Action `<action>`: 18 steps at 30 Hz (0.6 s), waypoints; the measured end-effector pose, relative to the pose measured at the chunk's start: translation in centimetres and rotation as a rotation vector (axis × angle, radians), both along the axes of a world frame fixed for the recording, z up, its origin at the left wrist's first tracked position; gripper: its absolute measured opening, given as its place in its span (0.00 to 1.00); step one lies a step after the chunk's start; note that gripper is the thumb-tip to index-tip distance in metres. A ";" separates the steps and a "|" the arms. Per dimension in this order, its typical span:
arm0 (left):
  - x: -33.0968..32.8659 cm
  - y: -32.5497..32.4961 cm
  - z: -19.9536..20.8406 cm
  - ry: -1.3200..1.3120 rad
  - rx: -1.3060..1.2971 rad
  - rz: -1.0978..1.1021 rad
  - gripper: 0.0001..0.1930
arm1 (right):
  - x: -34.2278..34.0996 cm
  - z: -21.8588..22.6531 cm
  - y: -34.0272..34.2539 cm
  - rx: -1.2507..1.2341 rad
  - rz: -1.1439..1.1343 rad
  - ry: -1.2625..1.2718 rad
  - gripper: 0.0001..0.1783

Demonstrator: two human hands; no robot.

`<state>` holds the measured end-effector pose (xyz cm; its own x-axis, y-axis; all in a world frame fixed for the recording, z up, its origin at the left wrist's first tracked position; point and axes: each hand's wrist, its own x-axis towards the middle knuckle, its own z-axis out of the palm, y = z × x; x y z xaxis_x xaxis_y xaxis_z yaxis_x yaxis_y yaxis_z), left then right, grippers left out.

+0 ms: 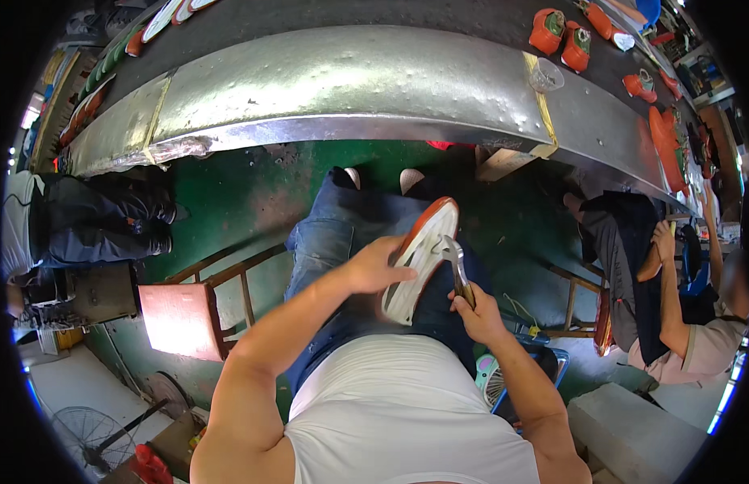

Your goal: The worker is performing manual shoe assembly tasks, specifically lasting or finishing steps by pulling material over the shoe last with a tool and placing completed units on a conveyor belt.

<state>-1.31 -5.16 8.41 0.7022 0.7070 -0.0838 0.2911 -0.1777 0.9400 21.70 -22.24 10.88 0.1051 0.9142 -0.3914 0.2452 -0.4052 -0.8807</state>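
An orange-red shoe [424, 256] rests on my lap with its pale whitish underside facing up and its toe pointing away from me. My left hand [376, 266] is closed around its left side, the thumb lying over the bottom. In my right hand [479, 316] is a pair of metal lasting pliers [455, 262], gripped by the handles. Their curved head lies over the middle of the shoe's underside, near its right edge; whether the jaws touch it I cannot tell.
A metal-edged workbench [342, 89] spans the far side, with orange shoes [576, 46] and a clear plastic cup [546, 76] on its right. A stool [181, 319] stands left, a fan [92, 440] lower left. A co-worker [689, 323] sits right; another person's legs [108, 214] show left.
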 end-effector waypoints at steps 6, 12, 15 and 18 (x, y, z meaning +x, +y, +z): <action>-0.9 -4.0 3.2 0.271 0.251 0.165 0.16 | 0.5 5.1 1.9 0.007 0.361 -0.184 0.21; -0.7 -4.0 3.3 0.375 0.348 0.118 0.12 | 0.1 7.1 5.0 -0.234 0.332 0.013 0.20; -1.1 -3.3 2.7 0.336 0.387 0.102 0.11 | -0.8 5.2 4.7 -0.511 0.157 0.416 0.15; -1.2 -3.0 2.2 0.327 0.401 0.091 0.10 | -1.3 4.2 3.9 -0.015 0.406 -0.251 0.13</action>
<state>-2.55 -8.14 10.57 0.6190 0.7854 0.0009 0.5892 -0.4651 0.6607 20.42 -18.36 15.09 -0.1665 0.8952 -0.4135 0.5904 -0.2453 -0.7689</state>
